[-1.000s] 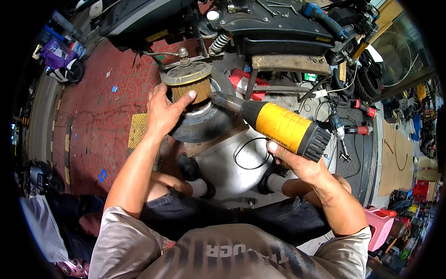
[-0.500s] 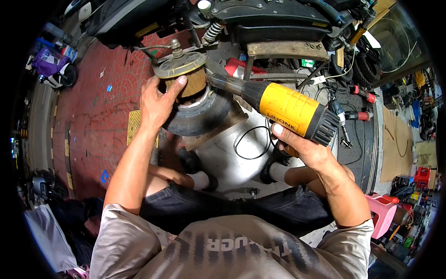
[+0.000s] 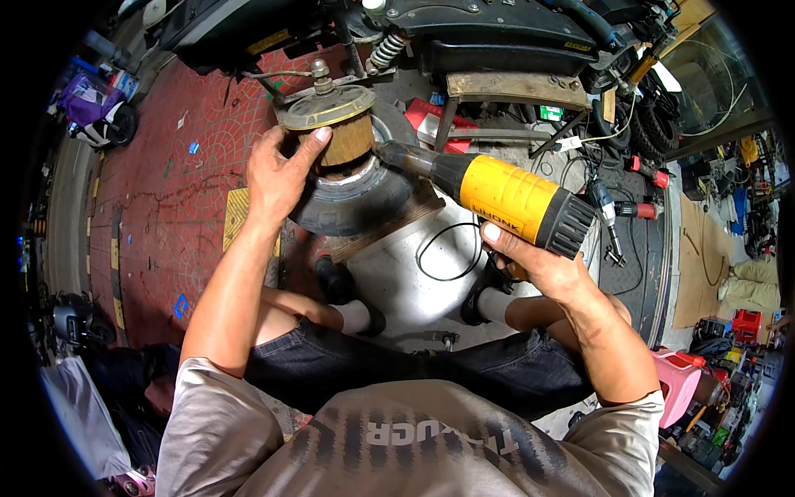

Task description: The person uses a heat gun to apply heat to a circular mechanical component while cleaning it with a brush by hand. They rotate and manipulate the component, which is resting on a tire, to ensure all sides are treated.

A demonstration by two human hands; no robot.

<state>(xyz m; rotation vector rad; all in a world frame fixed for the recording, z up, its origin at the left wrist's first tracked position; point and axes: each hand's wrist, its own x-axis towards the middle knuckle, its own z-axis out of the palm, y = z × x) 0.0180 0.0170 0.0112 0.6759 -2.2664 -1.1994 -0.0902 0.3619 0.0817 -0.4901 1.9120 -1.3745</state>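
A hub motor core (image 3: 348,145), a brown banded drum under a round grey metal cover (image 3: 331,108) with a threaded axle on top, stands in the middle of a black tyre and wheel (image 3: 356,215). My left hand (image 3: 280,170) grips the core from the left, thumb on the drum just below the cover's rim; its other fingers are mostly hidden. In my right hand (image 3: 534,263) is a yellow and black heat gun (image 3: 509,195), held by its handle. Its metal nozzle points left at the gap between drum and wheel, close to the drum's lower right side.
The wheel rests on a wooden board (image 3: 389,228). Behind it are a low wooden bench (image 3: 517,89), a red box (image 3: 422,124) and a vehicle with a coil spring (image 3: 386,51). A black cable (image 3: 447,265) loops on the floor. Power tools (image 3: 609,215) lie at right.
The view has shifted slightly. The heat gun's nozzle sits a little lower against the drum, and more of the tyre shows behind the cover. Both hands keep their grips.
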